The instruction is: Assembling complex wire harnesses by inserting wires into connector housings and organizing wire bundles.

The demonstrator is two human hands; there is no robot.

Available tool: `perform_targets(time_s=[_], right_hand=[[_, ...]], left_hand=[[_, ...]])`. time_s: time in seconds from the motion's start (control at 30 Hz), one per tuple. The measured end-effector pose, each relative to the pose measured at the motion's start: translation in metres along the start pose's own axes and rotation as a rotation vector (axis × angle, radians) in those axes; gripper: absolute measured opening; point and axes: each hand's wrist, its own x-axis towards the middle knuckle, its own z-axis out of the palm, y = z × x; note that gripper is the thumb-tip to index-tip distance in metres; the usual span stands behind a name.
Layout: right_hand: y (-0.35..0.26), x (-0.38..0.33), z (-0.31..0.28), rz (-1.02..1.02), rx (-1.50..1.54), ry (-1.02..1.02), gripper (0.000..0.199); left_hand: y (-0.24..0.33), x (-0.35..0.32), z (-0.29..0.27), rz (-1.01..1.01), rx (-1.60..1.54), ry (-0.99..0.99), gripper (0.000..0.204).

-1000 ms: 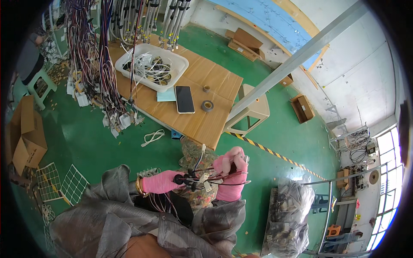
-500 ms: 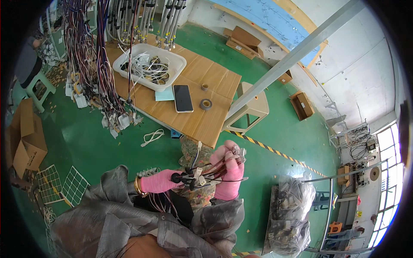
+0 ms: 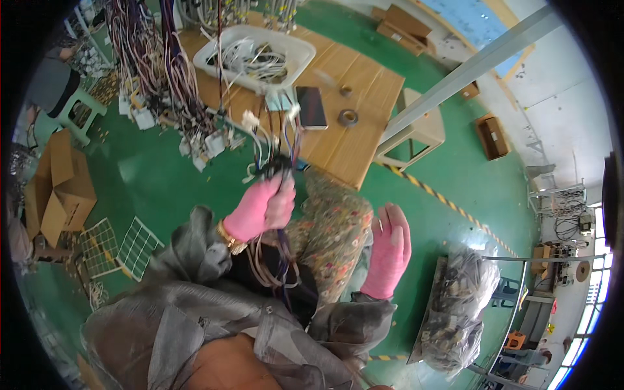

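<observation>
Wire harness (image 3: 276, 162) in left hand (image 3: 260, 208) grip, white tub (image 3: 296, 55) holding cables (image 3: 257, 62)

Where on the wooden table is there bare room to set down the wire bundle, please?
The near corner of the wooden table, below the tape roll and dark phone, is bare. The far-left end is crowded by the white tray and hanging wire harnesses.

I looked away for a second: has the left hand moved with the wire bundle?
Yes. The left hand has lifted the wire bundle up toward the wooden table edge, while the right hand has let go and hangs open.
</observation>
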Motion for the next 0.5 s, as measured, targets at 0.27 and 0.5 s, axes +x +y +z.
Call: perform_targets(time_s=[0.27,0.5], right_hand=[[-0.020,-0.112,-0.028,0.586,0.060,-0.322,0.054],[0.032,-0.157,0.007,0.569,0.497,-0.067,0.089]], left_hand=[[0.001,0.059,0.050,0.152,-0.156,-0.095,0.030],[-0.003,0.082,0.115,0.085,-0.265,-0.344,0.037]])
